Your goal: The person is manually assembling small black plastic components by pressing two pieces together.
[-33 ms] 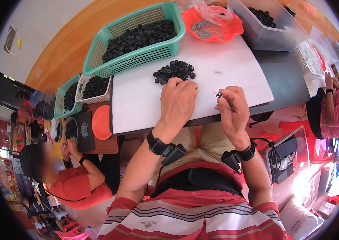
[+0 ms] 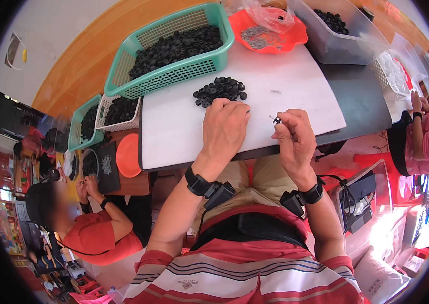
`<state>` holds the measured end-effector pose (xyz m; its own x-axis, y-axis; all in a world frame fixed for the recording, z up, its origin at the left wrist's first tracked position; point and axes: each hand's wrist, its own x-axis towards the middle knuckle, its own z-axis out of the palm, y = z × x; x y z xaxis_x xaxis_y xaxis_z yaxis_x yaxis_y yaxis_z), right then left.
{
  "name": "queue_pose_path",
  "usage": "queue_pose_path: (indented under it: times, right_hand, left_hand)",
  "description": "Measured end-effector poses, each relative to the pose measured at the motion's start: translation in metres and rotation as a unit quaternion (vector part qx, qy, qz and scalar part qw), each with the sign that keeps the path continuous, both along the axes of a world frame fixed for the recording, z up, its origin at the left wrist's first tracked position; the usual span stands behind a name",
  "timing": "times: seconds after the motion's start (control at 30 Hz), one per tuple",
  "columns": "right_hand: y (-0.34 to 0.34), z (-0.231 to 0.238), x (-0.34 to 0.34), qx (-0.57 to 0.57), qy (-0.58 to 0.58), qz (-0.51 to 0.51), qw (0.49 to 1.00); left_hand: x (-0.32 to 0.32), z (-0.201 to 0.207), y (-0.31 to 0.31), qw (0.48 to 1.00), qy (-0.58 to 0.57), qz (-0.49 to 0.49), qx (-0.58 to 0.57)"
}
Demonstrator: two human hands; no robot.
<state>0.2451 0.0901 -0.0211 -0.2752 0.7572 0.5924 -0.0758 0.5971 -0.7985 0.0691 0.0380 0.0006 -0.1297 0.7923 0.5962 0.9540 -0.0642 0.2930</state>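
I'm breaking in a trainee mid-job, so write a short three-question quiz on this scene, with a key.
1. Which is nearer the heap of small round black plastic parts: the person's left hand or right hand?
2. The wavy-rimmed red plastic dish holds: A) orange beads; B) thin grey pieces; C) green lids.
3. True or false: the rectangular green perforated plastic basket stands left of that dish.

Key: 1, left hand; 2, B; 3, true.

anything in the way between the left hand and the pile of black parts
Nothing visible stands between the left hand and the pile of black parts: the hand is at the pile's near edge, over the white sheet. Whether they touch is hard to tell.
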Motion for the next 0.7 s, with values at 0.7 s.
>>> queue_pose_path:
  times: [0.7]
  right_hand:
    - [-0.007,0.01,0.006,-0.104,0.044,0.066,0.991]
  left_hand:
    - [0.007,0.02,-0.023,0.872,-0.471,-0.098,-0.091]
